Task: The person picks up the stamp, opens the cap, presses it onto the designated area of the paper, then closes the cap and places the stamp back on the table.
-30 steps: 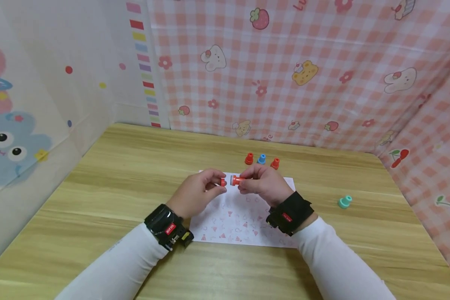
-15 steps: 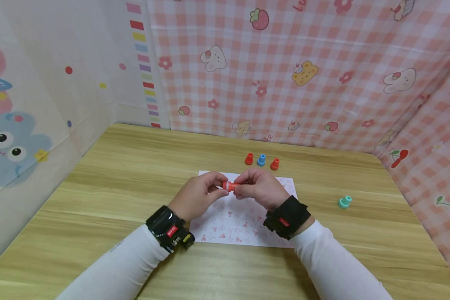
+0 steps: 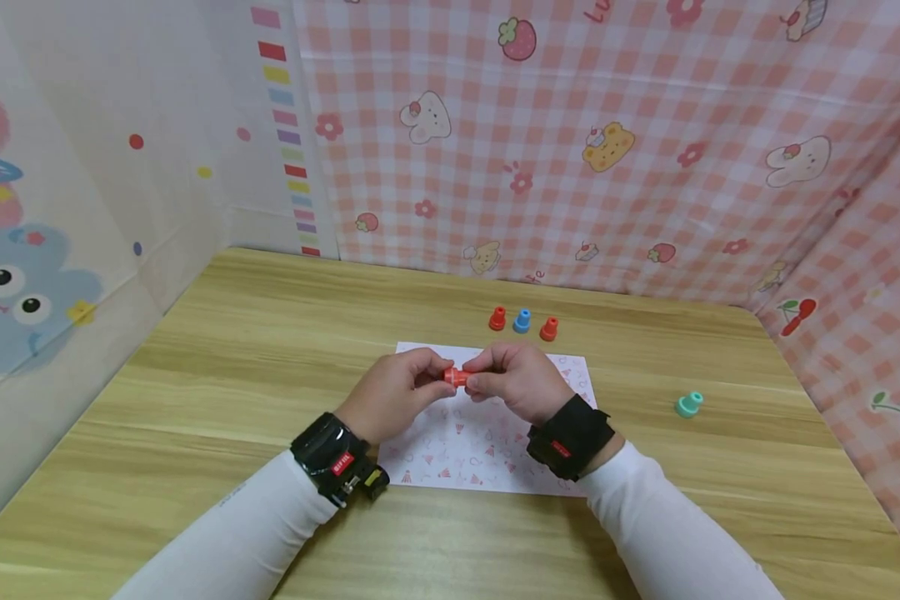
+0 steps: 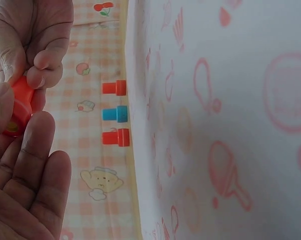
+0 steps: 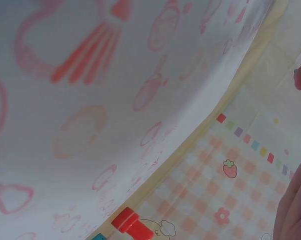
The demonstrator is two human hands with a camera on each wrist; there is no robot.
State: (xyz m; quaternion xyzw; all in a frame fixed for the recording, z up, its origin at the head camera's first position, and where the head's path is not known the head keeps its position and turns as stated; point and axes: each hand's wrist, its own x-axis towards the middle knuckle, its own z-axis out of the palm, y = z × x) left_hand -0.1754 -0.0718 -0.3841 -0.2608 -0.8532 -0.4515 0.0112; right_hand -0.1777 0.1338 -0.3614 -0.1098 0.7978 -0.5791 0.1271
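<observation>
Above the white sheet of paper [image 3: 450, 462], both hands meet at a small orange-red stamp [image 3: 456, 377] lying sideways between them. The left hand [image 3: 390, 393] pinches the capped end between thumb and fingers. From the other side the right hand [image 3: 523, 385] grips the handle. In the left wrist view the stamp [image 4: 22, 102] shows its cap closed against the body, with a yellow spot on the cap end. Faint red and orange prints, among them shuttlecock and racket shapes, cover the paper. In the right wrist view only a strip of hand shows at the right edge; the stamp is hidden there.
Behind the paper stand a red stamp [image 3: 498, 318], a blue stamp [image 3: 522, 321] and another red stamp [image 3: 549, 329] in a row. A teal stamp [image 3: 689, 405] stands to the right on the wooden table [image 3: 195, 417]. Patterned cloths [image 3: 540, 108] hang around the table.
A second ago the cap and the stamp were apart, one in each hand. The hands have come together, and the cap now sits on the stamp's end, slightly lower in view.
</observation>
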